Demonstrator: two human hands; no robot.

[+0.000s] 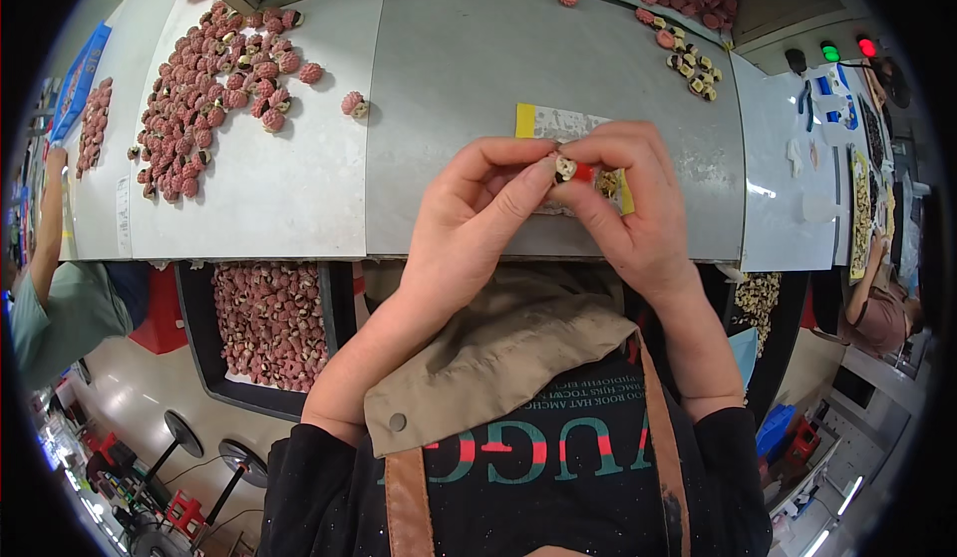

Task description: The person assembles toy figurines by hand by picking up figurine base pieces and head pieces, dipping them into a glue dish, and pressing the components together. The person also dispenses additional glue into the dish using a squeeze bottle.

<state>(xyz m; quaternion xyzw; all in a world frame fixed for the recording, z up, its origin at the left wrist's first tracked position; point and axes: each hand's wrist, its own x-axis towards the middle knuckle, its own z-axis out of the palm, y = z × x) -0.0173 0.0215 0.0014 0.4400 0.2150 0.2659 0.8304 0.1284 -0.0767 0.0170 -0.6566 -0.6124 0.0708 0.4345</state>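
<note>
Apparently, close two-handed work on one small cream-and-dark piece [564, 169] was in hand: the left hand [461, 216] pinched it between thumb and fingers above the worktop [449, 68], just in from its near edge, while the right hand [646, 208] pinched a red bit [584, 172] right beside it. Fingertips hid whether the two touched; the next move seemed to call for a light, even grip.

The held piece [565, 167] was cream and dark brown, the thing [584, 172] at its right red, the bumpy pieces [184, 123] at left dusty pink, the apron [498, 348] khaki.
</note>
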